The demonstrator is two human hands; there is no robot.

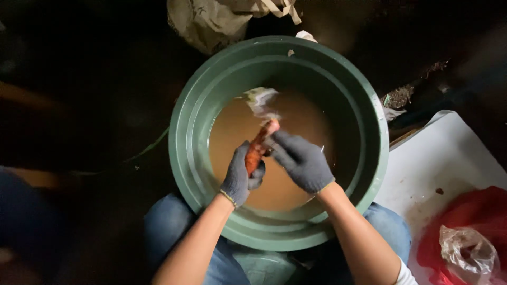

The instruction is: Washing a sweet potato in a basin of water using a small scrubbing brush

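A big green round tub stands between my knees, holding muddy brown water. Over the water I hold an orange-red root, like a carrot. My left hand, in a grey knit glove, is wrapped around its lower end. My right hand, also in a grey glove, lies against its upper part, fingers spread over it. A pale scrap floats at the far side of the water.
A white board lies at the right, with a red bag and a crumpled clear plastic bag on it. A tan sack sits beyond the tub. The ground around is dark.
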